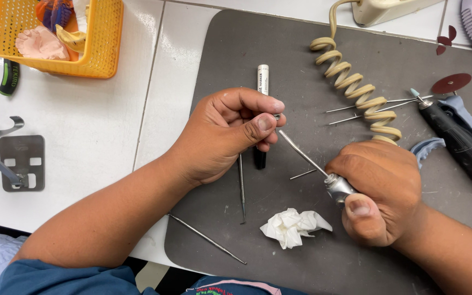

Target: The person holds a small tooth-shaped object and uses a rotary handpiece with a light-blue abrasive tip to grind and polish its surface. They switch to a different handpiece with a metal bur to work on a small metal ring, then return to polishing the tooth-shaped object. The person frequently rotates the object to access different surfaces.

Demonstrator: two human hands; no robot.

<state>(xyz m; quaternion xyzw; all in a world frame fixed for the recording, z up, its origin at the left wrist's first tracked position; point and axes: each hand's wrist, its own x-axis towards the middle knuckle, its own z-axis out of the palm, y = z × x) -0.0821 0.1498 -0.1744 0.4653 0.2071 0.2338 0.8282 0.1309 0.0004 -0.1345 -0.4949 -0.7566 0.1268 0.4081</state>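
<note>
The silver metal handpiece [323,176] lies at centre-right of the frame, its long axis running from lower right to upper left, with the thin straight shaft pointing up-left toward the other hand. The right hand [381,191] is curled tightly round its ribbed, shiny collar, thumb pressed along the side, while the left hand [230,134], in the middle of the frame, is closed in a pinch, thumb and forefinger pressed together on the shaft's tip, where whatever small piece they grip is hidden. Behind the left hand a black-and-white marker [261,109] lies on the grey mat [301,251], and a crumpled white tissue [293,226] sits near the lower centre.
</note>
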